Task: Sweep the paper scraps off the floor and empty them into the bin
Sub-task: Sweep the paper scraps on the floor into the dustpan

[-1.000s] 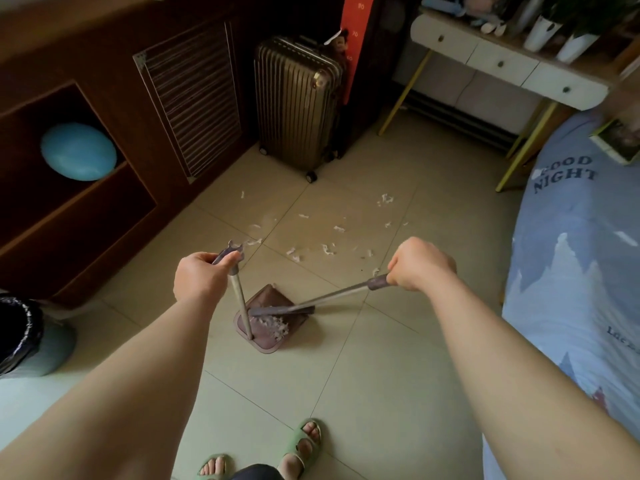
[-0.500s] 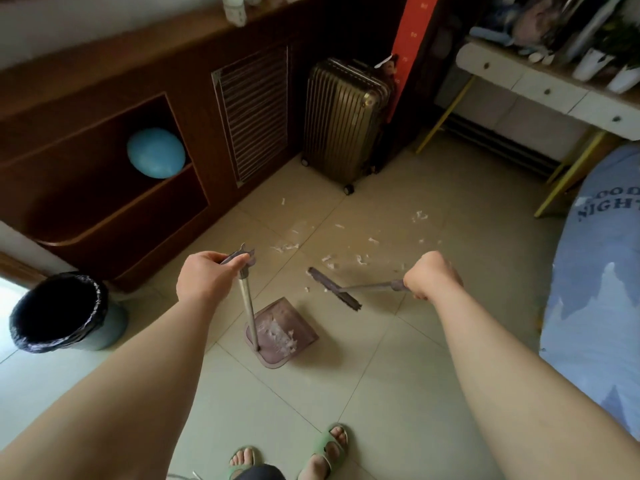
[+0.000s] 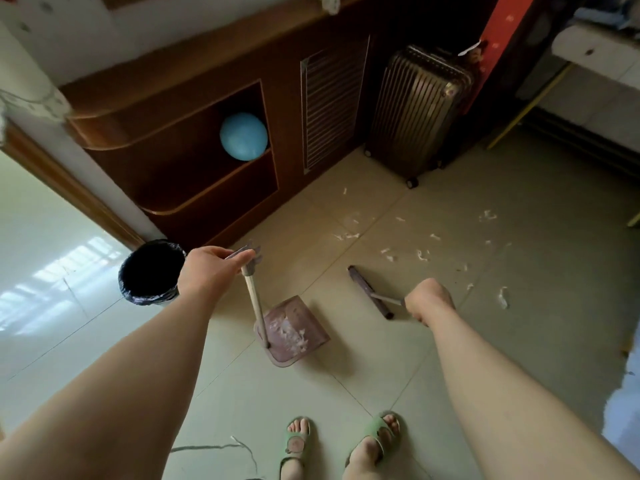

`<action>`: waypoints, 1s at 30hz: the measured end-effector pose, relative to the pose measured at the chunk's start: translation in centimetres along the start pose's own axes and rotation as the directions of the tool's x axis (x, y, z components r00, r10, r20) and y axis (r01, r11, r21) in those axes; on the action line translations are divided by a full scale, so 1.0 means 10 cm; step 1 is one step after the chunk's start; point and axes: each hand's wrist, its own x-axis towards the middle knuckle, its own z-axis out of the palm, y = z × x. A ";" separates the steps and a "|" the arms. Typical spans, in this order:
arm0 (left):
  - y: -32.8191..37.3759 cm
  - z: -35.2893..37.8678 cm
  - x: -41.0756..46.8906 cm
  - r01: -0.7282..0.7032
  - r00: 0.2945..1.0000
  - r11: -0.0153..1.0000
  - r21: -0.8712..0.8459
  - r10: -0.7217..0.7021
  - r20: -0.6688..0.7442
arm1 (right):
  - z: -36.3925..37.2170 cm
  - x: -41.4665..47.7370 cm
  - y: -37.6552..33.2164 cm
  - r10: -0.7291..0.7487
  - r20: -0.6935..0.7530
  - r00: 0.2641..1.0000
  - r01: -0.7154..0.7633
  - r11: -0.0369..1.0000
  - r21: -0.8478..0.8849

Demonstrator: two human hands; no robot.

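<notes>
Head view: one dustpan [image 3: 311,317] holds a clump of paper scraps [image 3: 289,332]. About a dozen loose scraps [image 3: 420,255] lie on the floor [image 3: 519,188] beyond it and to its right. The left hand [image 3: 207,271] grips the top of the dustpan's handle. The right hand [image 3: 429,301] is fisted round the one broom [image 3: 369,291], whose head is just right of the dustpan. One black-lined bin [image 3: 149,275] stands to the dustpan's left.

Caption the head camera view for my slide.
Left hand holds the scrap-filled dustpan, right hand the broom; paper scraps litter the tiles.
</notes>
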 end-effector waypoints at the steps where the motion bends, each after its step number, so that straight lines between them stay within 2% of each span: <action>1: -0.10 -0.06 0.03 0.004 1.000 1.000 -0.001 -0.004 -0.002 | 0.06 -0.06 -0.04 -0.006 -0.004 1.000 0.006 1.000 -0.007; 5: -0.45 -0.21 0.08 0.035 0.999 0.999 -0.014 -0.035 -0.006 | 0.27 -0.23 -0.14 -0.047 -0.005 0.999 0.047 0.997 -0.067; 12: -0.78 -0.28 0.04 0.076 0.996 0.996 -0.035 -0.078 -0.037 | 0.45 -0.52 -0.38 -0.197 0.047 0.979 0.203 0.954 -0.220; 17: -0.84 -0.36 0.09 0.060 0.997 0.998 -0.023 -0.061 -0.043 | 0.49 -0.73 -0.54 -0.279 0.278 0.919 0.360 0.881 -0.308; 18: -0.84 -0.37 0.09 0.058 0.997 0.998 -0.019 -0.059 -0.046 | 0.47 -0.77 -0.57 -0.284 0.285 0.916 0.373 0.863 -0.340; 21: -0.84 -0.38 0.09 0.058 0.997 0.998 -0.014 -0.058 -0.049 | 0.35 -0.85 -0.63 -0.264 0.209 0.942 0.330 0.848 -0.415; 30: -0.90 -0.49 0.14 0.082 0.995 0.996 -0.046 -0.084 -0.058 | 0.00 -0.82 -0.69 -0.269 0.006 0.963 0.255 0.907 -0.336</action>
